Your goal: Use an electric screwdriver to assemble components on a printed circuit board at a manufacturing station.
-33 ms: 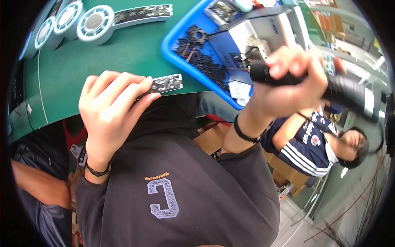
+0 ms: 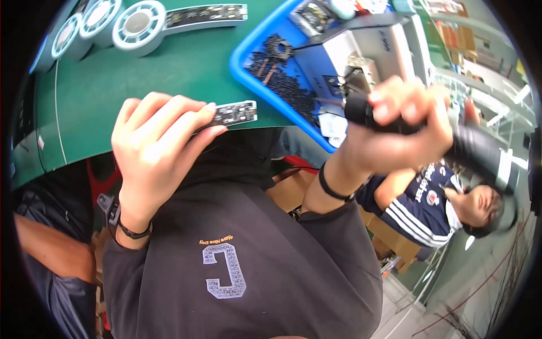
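Green worktop (image 2: 113, 79), blue bin (image 2: 241, 66) alongside. Left hand (image 2: 164, 135) pinches board (image 2: 240, 112) by one end, over near edge; right hand (image 2: 406, 127) grips black tool (image 2: 477, 148), blurred. Risks: slack pinch could drop board off edge; careless swing could knock bin.

Bright, even light. Corners black, fisheye bending toward rim. Right hand (image 2: 403, 135) and tool (image 2: 479, 150) motion-smeared, 2 to 3 o'clock. Left hand (image 2: 152, 138) crisper, highlights pale, 10 o'clock. White glare streaks, 2 o'clock. Shirt (image 2: 293, 265) dark, 6 o'clock.
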Available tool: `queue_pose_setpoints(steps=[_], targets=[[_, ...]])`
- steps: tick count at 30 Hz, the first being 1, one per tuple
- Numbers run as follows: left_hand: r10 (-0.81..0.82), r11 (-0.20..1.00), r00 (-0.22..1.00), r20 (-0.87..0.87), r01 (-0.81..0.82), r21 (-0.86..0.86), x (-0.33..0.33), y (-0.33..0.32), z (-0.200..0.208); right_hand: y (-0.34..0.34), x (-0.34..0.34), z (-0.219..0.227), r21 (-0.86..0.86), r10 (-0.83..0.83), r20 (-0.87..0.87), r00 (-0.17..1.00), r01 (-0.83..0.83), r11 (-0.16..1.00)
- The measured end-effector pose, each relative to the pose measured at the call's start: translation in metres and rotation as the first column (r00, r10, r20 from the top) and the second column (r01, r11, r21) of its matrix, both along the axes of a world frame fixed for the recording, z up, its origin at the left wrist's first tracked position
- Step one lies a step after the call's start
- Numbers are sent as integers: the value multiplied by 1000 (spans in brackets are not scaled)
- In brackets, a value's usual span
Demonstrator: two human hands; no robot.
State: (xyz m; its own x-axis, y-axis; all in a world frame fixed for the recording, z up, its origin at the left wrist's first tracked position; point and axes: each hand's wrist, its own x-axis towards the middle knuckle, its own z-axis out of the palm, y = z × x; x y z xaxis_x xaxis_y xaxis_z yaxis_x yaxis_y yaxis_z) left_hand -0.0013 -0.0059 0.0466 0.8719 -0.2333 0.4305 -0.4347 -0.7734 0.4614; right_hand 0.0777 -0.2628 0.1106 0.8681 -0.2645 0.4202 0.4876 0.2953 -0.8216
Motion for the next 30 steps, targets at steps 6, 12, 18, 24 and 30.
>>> queue_pose_setpoints(steps=[6, 12, 18, 24, 30], targets=[[-22, 998, 998, 59, 26, -57, 2, 0, -7, 60, -47, 2, -212, -62, 301, 952, 130, 968], [-7, 998, 998, 67, 11, -66, 1, 2, -12, 69, -52, -13, -228, 25, 108, 994, 0, 974], [-28, 997, 999, 46, 31, -73, 0, 4, -10, 66, -53, -20, -288, 74, 35, 997, -61, 956], [-24, 997, 999, 39, 27, -78, -1, 2, -10, 70, -51, -26, -304, 58, 42, 997, -42, 952], [-26, 996, 998, 62, 30, -78, -2, 2, -11, 69, -50, -33, -355, 58, 94, 994, -21, 935]])
